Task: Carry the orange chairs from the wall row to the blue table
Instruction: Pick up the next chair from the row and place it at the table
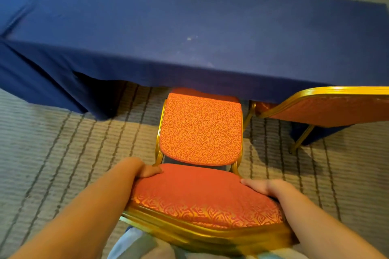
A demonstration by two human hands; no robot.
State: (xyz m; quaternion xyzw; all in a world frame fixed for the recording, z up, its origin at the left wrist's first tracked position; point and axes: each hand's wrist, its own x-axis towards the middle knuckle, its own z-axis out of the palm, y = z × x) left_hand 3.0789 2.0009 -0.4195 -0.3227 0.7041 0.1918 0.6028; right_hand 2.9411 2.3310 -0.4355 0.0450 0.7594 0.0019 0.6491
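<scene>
grip on both sides of the padded backrest: left hand (150, 171) clasps one edge, right hand (261, 187) curls over the other. orange chair (200, 130) faces the blue table (189, 27), seat front just under the cloth's edge. second orange chair (328, 109) beside it on the right. striped carpet (52, 143) underneath.

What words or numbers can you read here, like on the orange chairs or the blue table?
There are none: no word, number, label or sign shows anywhere.
The near orange chair has only a swirly woven pattern, not letters.
The blue tablecloth has only a few pale specks.
The second orange chair and the striped carpet carry no writing.
</scene>
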